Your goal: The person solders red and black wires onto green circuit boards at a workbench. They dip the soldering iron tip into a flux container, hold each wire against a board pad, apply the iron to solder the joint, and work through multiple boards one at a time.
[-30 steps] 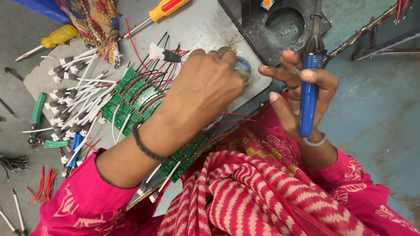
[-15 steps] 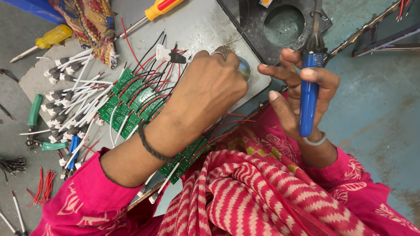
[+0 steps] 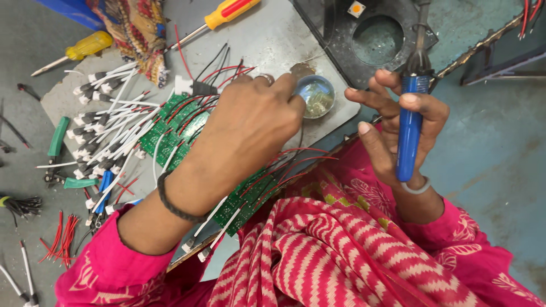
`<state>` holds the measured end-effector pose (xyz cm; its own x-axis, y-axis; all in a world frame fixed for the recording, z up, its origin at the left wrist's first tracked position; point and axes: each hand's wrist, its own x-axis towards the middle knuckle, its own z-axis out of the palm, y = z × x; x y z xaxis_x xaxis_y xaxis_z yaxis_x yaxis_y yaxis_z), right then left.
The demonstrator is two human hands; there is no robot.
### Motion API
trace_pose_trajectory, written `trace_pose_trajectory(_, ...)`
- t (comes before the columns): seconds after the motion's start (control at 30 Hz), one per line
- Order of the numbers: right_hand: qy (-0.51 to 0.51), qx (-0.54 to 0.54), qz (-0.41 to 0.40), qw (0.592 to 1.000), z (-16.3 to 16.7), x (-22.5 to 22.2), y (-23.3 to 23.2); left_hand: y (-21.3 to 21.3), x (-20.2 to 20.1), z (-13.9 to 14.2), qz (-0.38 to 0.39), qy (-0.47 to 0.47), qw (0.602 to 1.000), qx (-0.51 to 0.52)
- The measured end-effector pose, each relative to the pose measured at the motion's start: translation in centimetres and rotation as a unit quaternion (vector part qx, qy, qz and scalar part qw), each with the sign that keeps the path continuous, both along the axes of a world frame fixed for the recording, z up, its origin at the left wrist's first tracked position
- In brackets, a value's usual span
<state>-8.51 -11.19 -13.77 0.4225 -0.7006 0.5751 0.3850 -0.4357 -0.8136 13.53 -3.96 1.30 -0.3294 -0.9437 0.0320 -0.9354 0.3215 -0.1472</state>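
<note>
My left hand point(image 3: 247, 125) reaches over a row of green circuit boards point(image 3: 170, 131) with red, black and white wires. Its curled fingertips rest at the rim of a small round tin point(image 3: 315, 96) holding shiny bits. The palm faces down, so what it holds is hidden. My right hand point(image 3: 378, 136) is raised to the right of the tin and grips a blue-handled soldering iron point(image 3: 408, 136) upright, tip pointing away. More green boards point(image 3: 250, 196) lie under my left wrist at the plate's near edge.
The boards lie on a grey metal plate point(image 3: 273, 40). A black stand with a round hole point(image 3: 375, 40) sits behind the tin. Two screwdrivers point(image 3: 227, 11) point(image 3: 85, 46), a patterned cloth point(image 3: 136, 34), green-handled cutters point(image 3: 57, 142) and cut red wires point(image 3: 62, 236) lie to the left.
My left hand has drawn back a little toward me, uncovering more of the round tin. The right hand still holds the soldering iron in the same place.
</note>
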Motion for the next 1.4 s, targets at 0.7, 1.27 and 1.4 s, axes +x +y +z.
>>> trace_pose_trajectory(0.7, -0.062, 0.004, -0.113, 0.992, 0.4, -2.3, -4.4, 11.9, 3.5, 0.4, 0.164, 0.202, 0.964, -0.052)
trace_pose_trajectory(1.27, 0.144, -0.039, -0.109, 0.983, 5.3, 1.1, -9.7, 22.3, 4.8, -2.1, 0.345, 0.154, 0.926, 0.001)
trace_pose_trajectory(1.4, 0.144, -0.037, -0.103, 0.984, 5.4, 1.3, -9.6, 22.3, 4.9, -2.3, 0.356, 0.15, 0.922, 0.004)
